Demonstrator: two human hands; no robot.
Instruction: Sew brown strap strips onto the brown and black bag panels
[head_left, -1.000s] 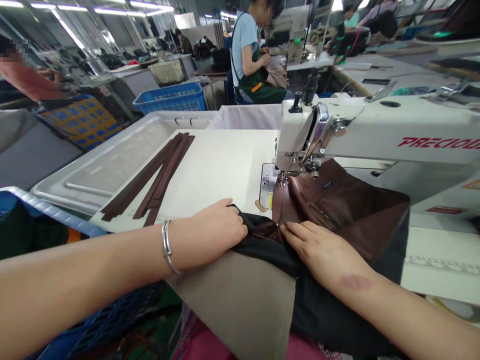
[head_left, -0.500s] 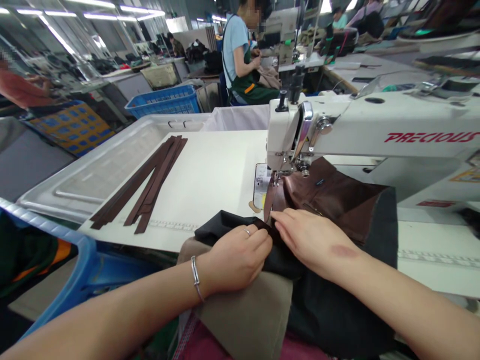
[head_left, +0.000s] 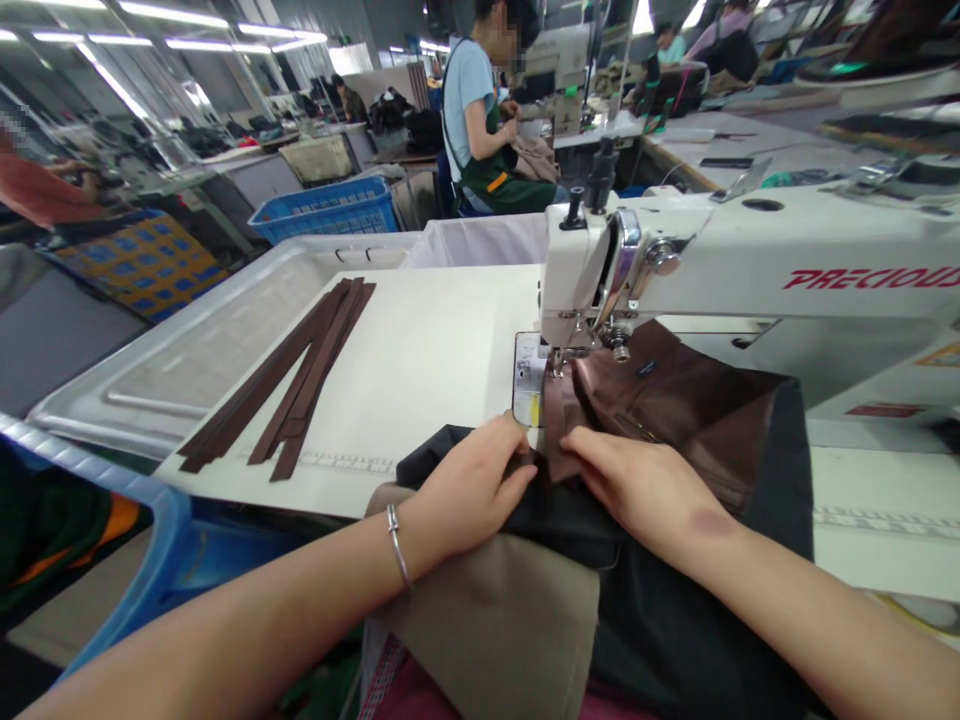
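Note:
A brown fabric strip (head_left: 555, 425) lies along the edge of a brown fabric piece (head_left: 705, 400) and runs under the presser foot (head_left: 557, 362) of a white sewing machine (head_left: 675, 250). My right hand (head_left: 645, 485) pinches the strip's near part between thumb and fingers. Just left of it, my left hand (head_left: 476, 485) is closed, thumb and forefinger together on a fold of dark fabric; its other fingers are partly hidden. Black fabric (head_left: 675, 610) joined to the brown piece hangs beneath both hands toward me. A taupe fabric piece (head_left: 510, 610) drapes below my left wrist.
More brown strips (head_left: 315, 385) lie on the white machine table (head_left: 427, 350) to the left. Beyond are a translucent tray (head_left: 142, 375) and a blue basket (head_left: 330, 210). A blue plastic rim (head_left: 169, 520) is near my left forearm. A person (head_left: 480, 120) sits behind the machine.
My left hand has shifted slightly up and turned, so its thumb now shows. My right hand has moved a little right and down along the strip, whose near end shows more.

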